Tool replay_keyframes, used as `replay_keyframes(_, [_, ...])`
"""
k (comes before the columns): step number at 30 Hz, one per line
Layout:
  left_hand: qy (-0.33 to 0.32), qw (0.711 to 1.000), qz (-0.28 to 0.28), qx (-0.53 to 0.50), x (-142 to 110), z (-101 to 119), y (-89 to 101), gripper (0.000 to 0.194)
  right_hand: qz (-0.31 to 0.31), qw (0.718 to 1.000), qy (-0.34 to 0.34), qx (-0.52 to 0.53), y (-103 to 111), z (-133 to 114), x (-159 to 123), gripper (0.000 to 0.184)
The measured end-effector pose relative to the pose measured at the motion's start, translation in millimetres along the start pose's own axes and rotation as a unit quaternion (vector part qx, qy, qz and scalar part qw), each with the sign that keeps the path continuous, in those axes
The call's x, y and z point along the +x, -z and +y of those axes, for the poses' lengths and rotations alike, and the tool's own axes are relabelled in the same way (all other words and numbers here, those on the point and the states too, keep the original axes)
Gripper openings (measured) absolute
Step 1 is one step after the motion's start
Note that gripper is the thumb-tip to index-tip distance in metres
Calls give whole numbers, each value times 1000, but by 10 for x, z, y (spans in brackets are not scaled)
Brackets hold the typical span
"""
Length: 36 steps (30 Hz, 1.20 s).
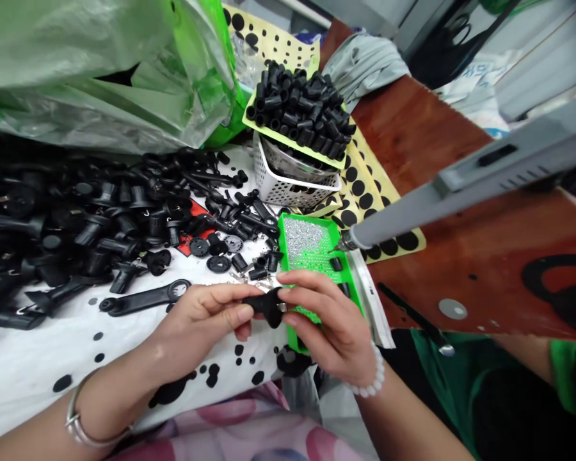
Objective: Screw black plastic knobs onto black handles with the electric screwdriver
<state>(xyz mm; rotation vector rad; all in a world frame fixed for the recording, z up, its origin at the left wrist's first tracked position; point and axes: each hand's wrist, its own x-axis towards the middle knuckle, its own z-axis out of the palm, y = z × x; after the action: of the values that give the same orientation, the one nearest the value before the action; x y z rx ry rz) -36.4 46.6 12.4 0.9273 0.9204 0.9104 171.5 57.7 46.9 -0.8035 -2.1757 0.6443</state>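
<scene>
My left hand (206, 317) pinches a black plastic part (272, 308) with a flared flange between thumb and fingers, just in front of the green tray. A small shiny metal piece (282, 307) shows at the flange's right side. Fingers of my right hand (326, 320) close around that end of the part; how far they grip the metal piece is partly hidden. Behind my hands, the green tray (283, 240) holds many tiny silvery pieces (304, 237) and a few black ones. Left of my left hand lies a black crank-like arm (146, 301).
A large heap of black plastic parts (100, 224) covers the left of the table. Black tubes (302, 105) fill a tray atop a white basket (288, 189). A grey powered screwdriver-like tool (403, 211) reaches in from the right. Green bags (125, 83) stand behind.
</scene>
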Motion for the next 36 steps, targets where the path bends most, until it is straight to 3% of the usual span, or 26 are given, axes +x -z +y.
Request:
replay_keyframes(3, [11, 999, -30, -3, -3, -43, 62, 26, -30, 999, 28, -16, 32, -1, 84, 25])
replay_keyframes(8, [16, 998, -52, -20, 5, -76, 120, 28, -21, 998, 50, -14, 30, 15, 151, 19])
replay_keyframes(15, [31, 991, -74, -106, 26, -22, 79, 26, 2, 996, 88, 30, -27, 33, 183, 38])
replay_keyframes(22, [30, 988, -105, -107, 50, -29, 66, 18, -18, 997, 70, -2, -22, 60, 179, 34])
replay_keyframes(29, [32, 988, -101, -109, 62, -67, 60, 17, -7, 999, 29, 36, -44, 22, 182, 27])
replay_keyframes(36, [27, 987, -105, -117, 58, -103, 72, 18, -25, 999, 28, 17, -74, -14, 192, 37])
